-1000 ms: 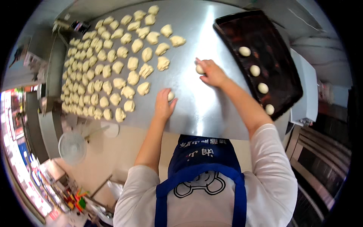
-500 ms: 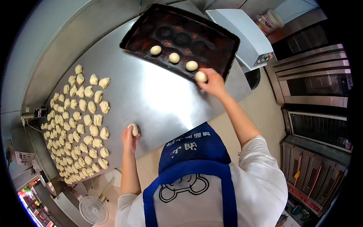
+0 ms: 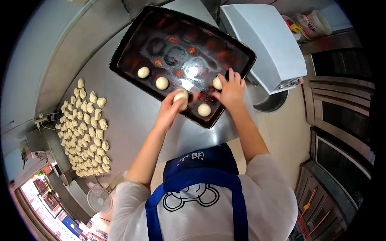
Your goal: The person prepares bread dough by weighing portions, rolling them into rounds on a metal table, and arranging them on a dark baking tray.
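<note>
My left hand (image 3: 168,108) curls around a pale, smooth dough ball (image 3: 181,100) over the near side of the dark, oiled baking tray (image 3: 128,44). To its right, my right hand (image 3: 233,90) rests over the tray with fingers bent around another dough ball (image 3: 217,82), partly covered by the fingers. Three loose balls lie on the tray: one at the left (image 3: 143,72), one beside it (image 3: 162,83) and one near the front edge (image 3: 204,110) below the hands.
Rows of rough dough pieces (image 3: 84,128) lie on the steel table (image 3: 124,116) at left. A pale machine (image 3: 265,44) and white buckets (image 3: 315,24) stand right of the tray. A fan (image 3: 99,199) is below the table; steel appliances (image 3: 337,136) line the right side.
The view has swung toward the tray. My left hand has moved from the table onto the tray with a ball. My right hand has shifted farther into the tray, holding a ball.
</note>
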The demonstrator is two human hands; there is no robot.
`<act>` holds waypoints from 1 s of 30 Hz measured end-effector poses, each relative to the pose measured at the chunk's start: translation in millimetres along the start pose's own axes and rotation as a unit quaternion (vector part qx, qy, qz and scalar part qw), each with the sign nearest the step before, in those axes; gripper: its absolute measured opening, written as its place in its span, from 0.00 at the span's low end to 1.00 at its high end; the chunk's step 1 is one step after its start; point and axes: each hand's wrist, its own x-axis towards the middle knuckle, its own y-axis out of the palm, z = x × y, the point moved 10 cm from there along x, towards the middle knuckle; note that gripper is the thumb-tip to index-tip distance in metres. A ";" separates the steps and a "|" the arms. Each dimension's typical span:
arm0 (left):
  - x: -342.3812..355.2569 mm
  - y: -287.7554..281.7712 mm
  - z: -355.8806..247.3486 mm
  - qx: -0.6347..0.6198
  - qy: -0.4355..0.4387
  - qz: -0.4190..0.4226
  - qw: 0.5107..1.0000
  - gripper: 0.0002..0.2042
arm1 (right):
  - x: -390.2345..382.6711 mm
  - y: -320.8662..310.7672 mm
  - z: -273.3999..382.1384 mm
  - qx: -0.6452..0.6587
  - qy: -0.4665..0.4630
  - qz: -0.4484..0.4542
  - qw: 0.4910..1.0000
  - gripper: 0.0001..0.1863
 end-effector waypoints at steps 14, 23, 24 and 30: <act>173.5 250.7 -37.0 0.582 0.355 0.042 0.730 0.31 | -166.3 -47.8 -94.2 0.145 0.045 -0.061 0.986 0.31; 28.2 44.2 -24.0 0.509 0.324 -0.022 0.797 0.28 | -108.2 -45.7 15.4 0.241 -0.143 -0.087 0.956 0.10; -1.4 3.2 -11.4 0.515 0.327 -0.051 0.791 0.27 | -104.4 -48.0 41.4 0.248 -0.179 -0.089 0.948 0.09; -196.0 -262.5 89.3 0.490 0.167 -0.338 0.786 0.27 | -125.4 -20.2 173.4 0.225 -0.291 -0.049 0.929 0.07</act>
